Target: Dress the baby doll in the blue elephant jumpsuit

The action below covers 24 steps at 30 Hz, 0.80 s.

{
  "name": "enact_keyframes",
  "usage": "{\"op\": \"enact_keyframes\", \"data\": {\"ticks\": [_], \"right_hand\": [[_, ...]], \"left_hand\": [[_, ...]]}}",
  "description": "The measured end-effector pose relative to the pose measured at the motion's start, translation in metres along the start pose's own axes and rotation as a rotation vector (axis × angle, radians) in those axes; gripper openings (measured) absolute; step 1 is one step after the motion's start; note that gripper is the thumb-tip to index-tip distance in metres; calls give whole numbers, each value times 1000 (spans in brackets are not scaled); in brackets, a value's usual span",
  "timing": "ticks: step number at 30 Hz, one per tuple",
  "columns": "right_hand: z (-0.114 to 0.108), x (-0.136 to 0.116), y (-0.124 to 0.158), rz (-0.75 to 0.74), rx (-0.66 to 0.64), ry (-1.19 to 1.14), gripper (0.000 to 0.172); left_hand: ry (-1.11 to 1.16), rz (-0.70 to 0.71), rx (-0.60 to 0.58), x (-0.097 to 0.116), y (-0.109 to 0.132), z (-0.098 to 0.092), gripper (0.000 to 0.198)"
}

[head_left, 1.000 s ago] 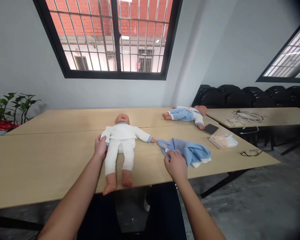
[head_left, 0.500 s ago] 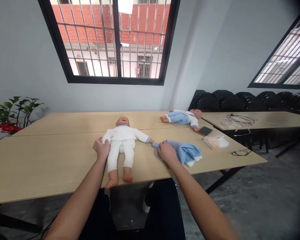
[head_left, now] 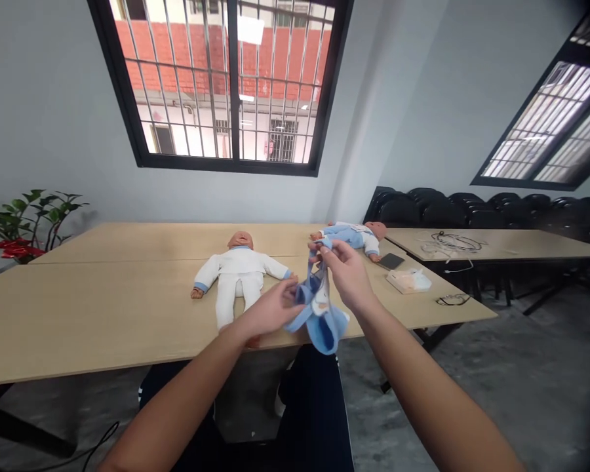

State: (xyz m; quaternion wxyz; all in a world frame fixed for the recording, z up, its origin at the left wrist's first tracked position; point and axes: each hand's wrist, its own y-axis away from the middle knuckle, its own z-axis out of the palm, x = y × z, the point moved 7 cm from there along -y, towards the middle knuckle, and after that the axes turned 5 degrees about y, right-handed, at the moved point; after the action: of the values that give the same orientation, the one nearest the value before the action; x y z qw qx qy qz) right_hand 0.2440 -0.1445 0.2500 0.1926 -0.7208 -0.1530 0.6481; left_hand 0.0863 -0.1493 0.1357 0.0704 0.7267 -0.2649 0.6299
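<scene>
Right hand point(head_left: 348, 272) pinched the blue clothes point(head_left: 319, 321) up top; left hand point(head_left: 271, 309) touched their left side, grip unclear. Untangling seemed underway, and called for gentle spreading.

Wearing dark navy trousers point(head_left: 314, 396) at bottom centre, edged with a thin white stripe point(head_left: 345, 406); shod in a whitish shoe point(head_left: 280, 401), partly hidden; bare from fingers point(head_left: 343, 250) to forearms point(head_left: 423, 377).

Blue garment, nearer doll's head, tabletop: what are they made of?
Blue garment: soft, matte fabric; it hangs in folds, weave unclear. Nearer doll's head: probably smooth vinyl or rubber; features look moulded. Tabletop: smooth, wood or wood-look laminate, by its pale tan colour.
</scene>
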Motion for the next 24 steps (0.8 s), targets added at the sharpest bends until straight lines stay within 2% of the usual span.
{"op": "enact_keyframes", "data": {"ticks": [3,6,7,8,10,11,12,15,17,20,24], "right_hand": [[0,-33,13,-56,9,-14,34],[-5,-61,26,-107,0,-6,39],[-6,-69,30,-128,-17,0,41],[-5,-78,34,-158,-40,9,42],[-3,-96,42,-240,-88,52,44],[-2,-105,47,-285,-104,82,45],[-2,-113,52,-331,-107,115,46],[-7,-128,69,-419,-72,213,49],[-11,-131,81,-452,-60,277,52],[-12,-128,99,-537,-24,402,58],[-2,-118,103,-687,31,651,59]], "left_hand": [[-50,78,42,20,20,-3,70],[-89,328,18,52,52,-10,86],[-143,415,24,62,62,-11,86],[-203,495,44,72,72,-12,75],[-259,594,136,85,86,-17,34],[-207,615,190,89,90,-22,19],[-92,614,239,91,92,-28,15],[414,523,342,88,93,-50,19],[659,477,334,91,94,-60,20],[791,487,274,107,98,-70,21],[750,490,279,116,92,-86,23]]}}
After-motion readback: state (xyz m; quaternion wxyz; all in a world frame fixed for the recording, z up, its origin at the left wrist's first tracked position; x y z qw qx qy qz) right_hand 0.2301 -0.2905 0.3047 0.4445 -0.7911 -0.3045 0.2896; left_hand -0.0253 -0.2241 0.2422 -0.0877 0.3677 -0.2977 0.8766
